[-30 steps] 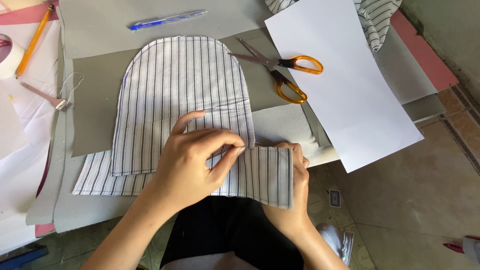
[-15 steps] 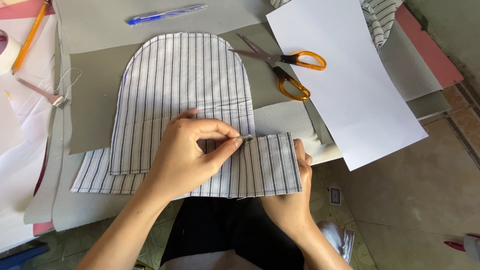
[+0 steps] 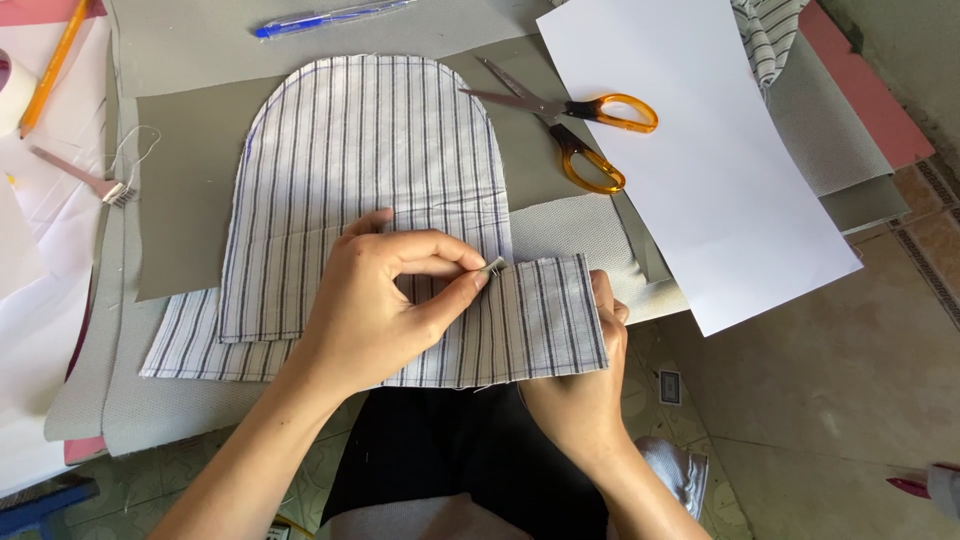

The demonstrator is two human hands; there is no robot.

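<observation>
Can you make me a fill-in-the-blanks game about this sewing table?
1. The scissors have handles coloured ______.
2. The arch-shaped cloth is patterned with ______.
3. The left hand pinches a small metal clip on the top edge of the striped ______.
4. The pen at the top of the table is coloured ______.

Missing words: orange; stripes; cloth; blue
</observation>
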